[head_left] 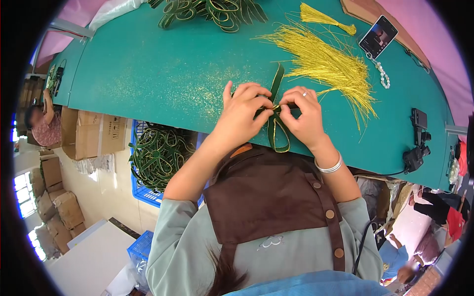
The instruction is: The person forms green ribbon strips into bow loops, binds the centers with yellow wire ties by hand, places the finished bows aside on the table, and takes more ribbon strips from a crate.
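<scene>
A dark green ribbon bow [277, 81] with gold edging is held over the near part of the green table [123, 93]. One of its loops points away from me and another hangs toward my apron. My left hand [240, 114] pinches the bow's middle from the left, thumb and index finger together. From the right, my right hand [304, 117], with a ring and silver bangles, pinches the same spot. A bit of gold strand shows between the fingertips; most of the knot is hidden. Just beyond my right hand lies a spread of gold strands [331, 64].
More green bows [212, 12] are piled at the far edge. A gold tassel [326, 18], a phone [378, 37] and a black device [417, 143] lie to the right. Left of me, below the table, a blue basket [147, 196] holds many bows beside a cardboard box [98, 133]. Another person [45, 126] sits far left.
</scene>
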